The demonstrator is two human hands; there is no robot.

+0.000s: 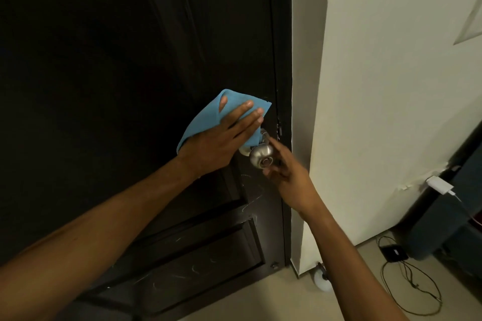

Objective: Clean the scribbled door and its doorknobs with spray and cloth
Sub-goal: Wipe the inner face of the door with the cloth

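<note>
"Where was the door, and what was on it?"

"The dark door [117, 86] filled the left and middle of the view. Pale scribbles [182, 273] showed on its lower panels. The silver doorknob [261, 155] stuck out near the door's right edge."

"And the cloth?"

"The blue cloth [208, 117] lay flat against the door, just above and left of the doorknob, its lower corner reaching down to the knob's base. The left hand [221, 138] pressed it there with straight fingers spread over the cloth."

"What of the other hand?"

"The right hand [284, 167] was at the right side of the doorknob, fingers loosely bent, one fingertip reaching up behind the knob. It was blurred, so he could not tell whether it gripped the knob or only touched it."

"Anything farther out?"

"A cream wall [391, 86] stood to the right of the door frame. A white charger [440, 185] sat low on that wall, and a black cable [412, 289] looped on the floor below it."
</note>
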